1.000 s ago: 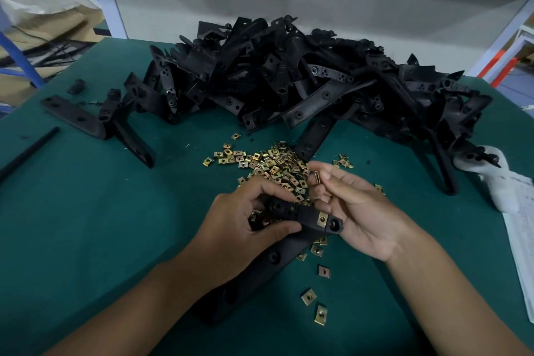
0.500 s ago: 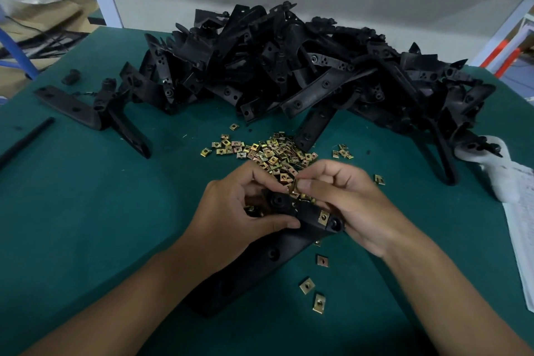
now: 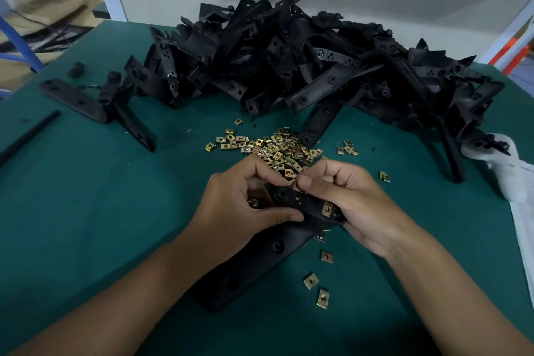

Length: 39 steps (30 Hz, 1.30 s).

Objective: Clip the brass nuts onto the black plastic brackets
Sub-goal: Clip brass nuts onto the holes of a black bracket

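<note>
Three loose nuts (image 3: 318, 280) are scattered nearest, at 6 o'clock of the hands. A black bracket (image 3: 260, 257) is gripped by the left hand (image 3: 234, 211), thumb and fingers curled around its top end. A brass nut (image 3: 293, 182) is pinched against that end by the right hand (image 3: 346, 199); another nut (image 3: 327, 209) is already clipped on. At 12 o'clock a nut pile (image 3: 277, 147) is spread on the green table (image 3: 86, 196), with the bracket heap (image 3: 303, 66) behind.

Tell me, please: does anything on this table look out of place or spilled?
Slightly. A few brass nuts lie scattered on the green table near the held bracket, apart from the main nut pile. Nothing looks damaged.
</note>
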### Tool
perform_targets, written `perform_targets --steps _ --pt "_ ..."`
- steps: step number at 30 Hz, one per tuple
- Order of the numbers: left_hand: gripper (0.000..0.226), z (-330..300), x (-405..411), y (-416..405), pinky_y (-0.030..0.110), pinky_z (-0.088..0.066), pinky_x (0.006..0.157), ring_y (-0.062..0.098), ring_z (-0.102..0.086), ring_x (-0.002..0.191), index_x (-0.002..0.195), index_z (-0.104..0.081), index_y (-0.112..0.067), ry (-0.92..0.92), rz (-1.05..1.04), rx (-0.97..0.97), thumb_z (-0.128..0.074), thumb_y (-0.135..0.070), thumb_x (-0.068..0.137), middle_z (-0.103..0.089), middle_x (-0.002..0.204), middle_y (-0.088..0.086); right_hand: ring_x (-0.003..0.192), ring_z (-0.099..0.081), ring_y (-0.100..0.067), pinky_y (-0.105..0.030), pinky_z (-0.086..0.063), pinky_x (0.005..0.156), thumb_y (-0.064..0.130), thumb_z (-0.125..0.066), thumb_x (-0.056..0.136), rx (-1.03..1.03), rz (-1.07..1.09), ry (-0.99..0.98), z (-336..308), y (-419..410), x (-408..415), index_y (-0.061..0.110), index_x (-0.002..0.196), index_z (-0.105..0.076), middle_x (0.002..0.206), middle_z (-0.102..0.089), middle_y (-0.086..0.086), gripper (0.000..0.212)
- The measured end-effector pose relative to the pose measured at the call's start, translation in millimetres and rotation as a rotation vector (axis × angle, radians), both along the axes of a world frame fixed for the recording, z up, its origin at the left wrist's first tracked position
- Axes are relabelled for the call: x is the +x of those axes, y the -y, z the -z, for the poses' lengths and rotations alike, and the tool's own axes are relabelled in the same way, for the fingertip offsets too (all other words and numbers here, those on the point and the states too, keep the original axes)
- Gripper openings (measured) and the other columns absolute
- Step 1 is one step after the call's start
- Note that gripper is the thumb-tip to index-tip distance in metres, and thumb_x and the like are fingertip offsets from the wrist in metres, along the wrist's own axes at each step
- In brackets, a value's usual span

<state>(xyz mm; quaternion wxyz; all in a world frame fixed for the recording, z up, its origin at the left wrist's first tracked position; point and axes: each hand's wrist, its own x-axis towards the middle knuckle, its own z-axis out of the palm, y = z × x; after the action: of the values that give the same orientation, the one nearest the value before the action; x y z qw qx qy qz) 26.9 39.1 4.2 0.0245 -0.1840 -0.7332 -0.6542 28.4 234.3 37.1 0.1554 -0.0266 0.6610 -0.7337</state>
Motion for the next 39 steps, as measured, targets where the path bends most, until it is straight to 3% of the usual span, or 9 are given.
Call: perform_targets --steps 4,10,13,16,17,19,22,33,39 --pt "0.042 -1.1 0.8 0.2 0.015 -0.055 0.071 0.004 -0.074 0.079 0.089 -0.064 -0.039 -0.009 -0.010 -0.012 -0.090 -0.048 0.058 -0.077 0.083 -0.015 0.066 -0.068 -0.013 -0.019 -0.053 0.060 0.023 -0.077 0.076 0.001 -0.007 -0.010 0.4 -2.7 -0.7 0.020 0.077 -0.074 0.080 -0.075 -0.005 0.005" --pt "0.042 -1.3 -0.3 0.8 0.025 -0.059 0.072 0.009 -0.074 0.078 0.092 -0.064 -0.041 0.011 -0.008 -0.009 -0.090 -0.047 0.059 -0.078 0.084 -0.011 0.064 -0.068 -0.012 -0.019 -0.052 0.059 0.023 -0.077 0.079 0.023 -0.027 -0.055 1.9 -5.2 -1.2 0.020 0.077 -0.073 0.075 -0.074 -0.001 0.005" --pt "0.049 -3.4 0.7 1.4 0.021 -0.058 0.074 0.006 -0.074 0.080 0.103 -0.066 -0.049 0.022 0.010 -0.026 -0.091 -0.046 0.061 -0.077 0.085 -0.012 0.065 -0.067 -0.012 -0.019 -0.051 0.060 0.030 -0.076 0.083 0.063 -0.017 -0.105 2.7 -5.3 -2.0 0.021 0.075 -0.073 0.075 -0.073 0.001 0.012" --pt "0.051 -4.5 0.9 1.5 0.015 -0.055 0.081 0.003 -0.073 0.088 0.111 -0.070 -0.045 0.025 0.021 -0.009 -0.090 -0.040 0.065 -0.077 0.091 -0.014 0.070 -0.068 -0.013 -0.022 -0.052 0.064 0.033 -0.072 0.085 0.132 0.007 -0.195 1.9 -5.2 -1.4 0.022 0.079 -0.075 0.078 -0.075 0.000 0.013" --pt "0.048 -4.7 0.8 1.2 0.014 -0.054 0.083 0.003 -0.073 0.092 0.111 -0.072 -0.041 0.025 0.026 0.010 -0.089 -0.036 0.066 -0.078 0.095 -0.015 0.072 -0.069 -0.016 -0.025 -0.053 0.065 0.034 -0.072 0.085 0.162 0.024 -0.232 1.2 -5.5 -0.9 0.022 0.080 -0.075 0.080 -0.075 -0.004 0.013" --pt "0.043 -4.6 0.6 0.6 0.014 -0.054 0.085 0.004 -0.073 0.097 0.107 -0.076 -0.035 0.030 0.038 0.045 -0.087 -0.030 0.066 -0.077 0.101 -0.015 0.075 -0.067 -0.037 -0.044 -0.052 0.066 0.038 -0.074 0.085 0.248 0.039 -0.305 0.3 -6.5 -0.4 0.021 0.083 -0.076 0.085 -0.071 -0.023 0.017" --pt "0.041 -4.4 0.7 0.4 0.016 -0.055 0.087 0.007 -0.073 0.099 0.105 -0.077 -0.031 0.053 0.053 0.064 -0.088 -0.028 0.066 -0.078 0.103 -0.012 0.079 -0.053 -0.057 -0.062 -0.046 0.066 0.042 -0.075 0.086 0.325 0.018 -0.373 -0.4 -7.9 -0.2 0.020 0.085 -0.075 0.089 -0.057 -0.043 0.022" --pt "0.036 -4.2 0.2 -0.8 0.014 -0.055 0.080 0.006 -0.074 0.089 0.096 -0.080 -0.026 0.146 0.120 0.183 -0.088 -0.016 0.062 -0.079 0.095 -0.004 0.085 -0.060 -0.050 -0.064 -0.050 0.073 0.051 -0.070 0.087 0.393 -0.053 -0.469 3.0 -16.0 -2.4 0.035 0.092 -0.077 0.093 -0.065 -0.032 0.018" --pt "0.039 -3.4 -2.0 0.4 0.015 -0.054 0.082 0.007 -0.074 0.091 0.099 -0.079 -0.030 0.153 0.156 0.145 -0.088 -0.019 0.062 -0.079 0.097 -0.004 0.079 -0.058 -0.045 -0.061 -0.048 0.068 0.048 -0.069 0.088 0.436 -0.084 -0.468 1.7 -17.6 -2.8 0.033 0.090 -0.076 0.089 -0.068 -0.024 0.017"
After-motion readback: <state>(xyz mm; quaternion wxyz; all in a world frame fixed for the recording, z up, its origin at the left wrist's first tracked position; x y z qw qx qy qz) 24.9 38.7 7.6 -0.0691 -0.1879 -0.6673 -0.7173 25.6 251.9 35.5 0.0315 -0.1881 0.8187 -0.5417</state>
